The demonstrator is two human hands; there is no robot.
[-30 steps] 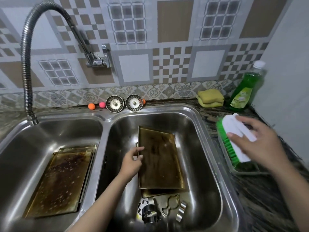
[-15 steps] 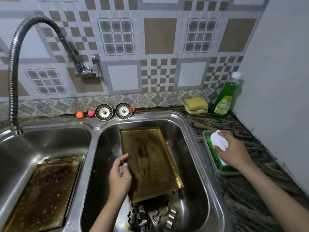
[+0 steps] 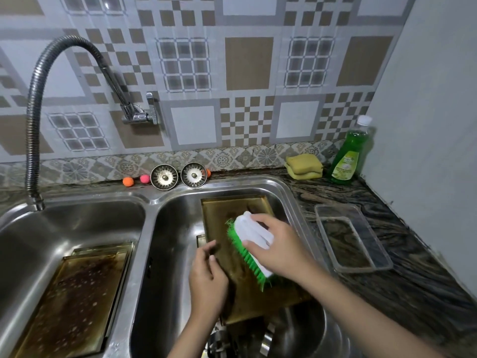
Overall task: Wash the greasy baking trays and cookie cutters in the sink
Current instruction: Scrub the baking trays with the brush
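Right hand [image 3: 277,250], gripping the brush [image 3: 251,244], has carried it from the now-empty tub [image 3: 353,239] onto the tray [image 3: 247,293] in the right basin [image 3: 175,228], left hand [image 3: 207,279] pinching the tray's edge: scrubbing can begin.

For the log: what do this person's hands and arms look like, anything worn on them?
Both arms are bare as far as the frame shows: no sleeves, gloves, watch or bracelets in view. The left hand and right hand show no rings on the fingers that can be seen. Fingernails look short and unpainted. Each forearm enters from the bottom edge of the picture.
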